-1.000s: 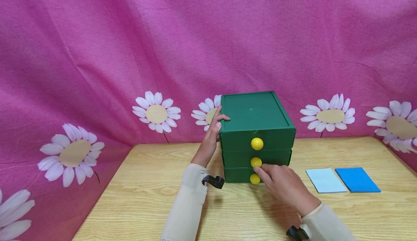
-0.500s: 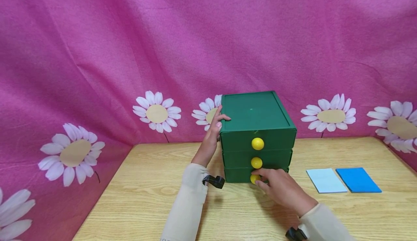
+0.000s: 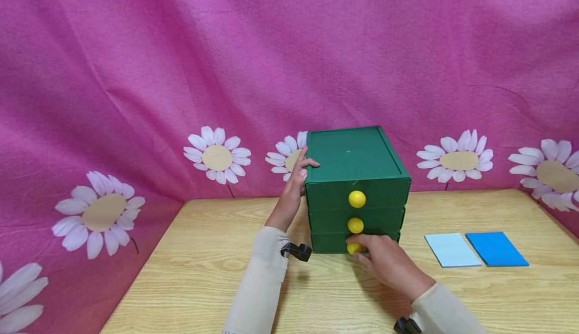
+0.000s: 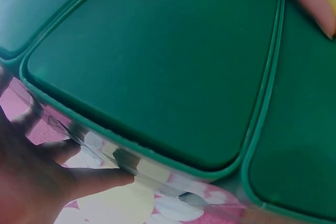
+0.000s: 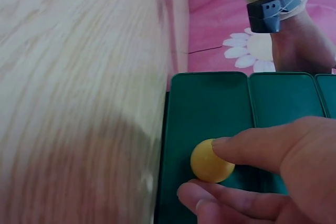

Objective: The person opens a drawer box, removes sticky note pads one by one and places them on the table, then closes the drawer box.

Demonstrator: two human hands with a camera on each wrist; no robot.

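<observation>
A green three-drawer cabinet [image 3: 353, 153] stands on the table, each drawer front bearing a round yellow knob. My left hand [image 3: 291, 193] rests on the cabinet's left side, fingers extended, with a fingertip over the top edge. In the left wrist view, its spread fingers [image 4: 100, 181] lie along the glossy side wall. My right hand [image 3: 393, 263] is at the bottom drawer and pinches its knob [image 5: 210, 162]; the thumb presses one side while the fingers curl round the other. Above it, the middle knob [image 3: 355, 225] and the top knob [image 3: 357, 199] are untouched. All the drawers look closed.
Two flat squares lie right of the cabinet, one pale blue [image 3: 453, 250] and one darker blue [image 3: 497, 249]. Behind the wooden table [image 3: 203, 273] hangs a pink cloth [image 3: 271, 73] printed with white daisies.
My right hand has moved down from the middle knob to the bottom knob and now pinches it. The left hand and the cabinet have stayed in place.
</observation>
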